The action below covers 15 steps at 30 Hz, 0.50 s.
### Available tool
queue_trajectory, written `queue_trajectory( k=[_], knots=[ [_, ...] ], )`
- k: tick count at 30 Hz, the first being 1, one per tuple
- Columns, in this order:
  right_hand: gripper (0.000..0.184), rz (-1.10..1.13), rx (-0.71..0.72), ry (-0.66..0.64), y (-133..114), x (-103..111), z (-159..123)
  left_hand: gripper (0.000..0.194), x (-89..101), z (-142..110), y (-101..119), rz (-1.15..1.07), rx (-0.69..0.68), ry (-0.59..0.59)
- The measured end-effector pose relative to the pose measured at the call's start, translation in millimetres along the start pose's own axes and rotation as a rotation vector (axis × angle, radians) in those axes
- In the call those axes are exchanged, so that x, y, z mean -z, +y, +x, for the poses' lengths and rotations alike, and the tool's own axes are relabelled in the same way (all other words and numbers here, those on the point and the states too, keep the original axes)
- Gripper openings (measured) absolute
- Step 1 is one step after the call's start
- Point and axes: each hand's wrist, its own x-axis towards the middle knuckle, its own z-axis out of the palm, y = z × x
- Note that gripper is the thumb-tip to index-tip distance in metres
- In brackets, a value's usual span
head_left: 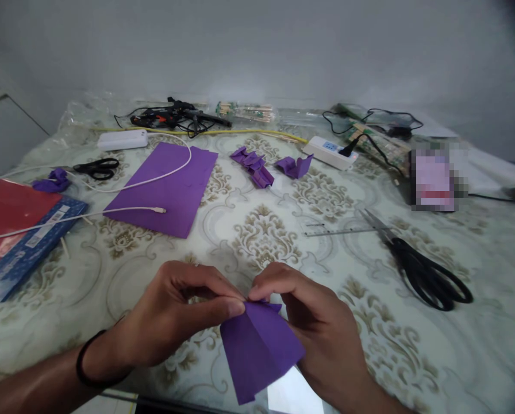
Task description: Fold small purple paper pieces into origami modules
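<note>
A creased piece of purple paper (pixel 257 351) hangs between my hands near the front edge of the table. Thumb and finger of my left hand (pixel 175 310) pinch its top left corner. My right hand (pixel 313 316) has its fingers bent around the top right part, gripping the same piece; some of those fingers are hidden behind the paper. Further back lie folded purple paper pieces (pixel 254 165) and another folded piece (pixel 295 167). Flat purple sheets (pixel 166 184) rest left of centre.
Large black-handled scissors (pixel 430 273) lie at the right beside a clear ruler (pixel 348 231). Smaller scissors (pixel 97 168), a white cable (pixel 145 211) and a red and blue packet (pixel 29 230) are at the left. A power strip (pixel 330 152) and tangled black cords (pixel 177 118) sit at the back.
</note>
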Motion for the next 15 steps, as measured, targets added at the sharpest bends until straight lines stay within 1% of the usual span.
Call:
queue_trajectory(
  k=[4,8,11,13,15],
  knots=[
    [0.030,-0.009,-0.052,-0.004,-1,1,2,0.015,-1.7,0,1,0.058,0.020,0.057],
    [0.027,-0.026,-0.075,0.065,-4,0,1,0.014,-8.0,-3,0,0.129,0.098,0.095],
    [0.028,-0.075,-0.068,0.092,-7,1,1,0.009,-10.9,-4,-2,0.112,0.144,0.048],
    [0.030,-0.113,-0.062,0.082,-8,0,2,0.010,-11.2,-4,-4,0.085,0.174,0.015],
    [0.028,-0.122,-0.050,0.069,-8,-1,2,0.015,-10.8,-3,-6,0.055,0.203,0.023]
  ],
)
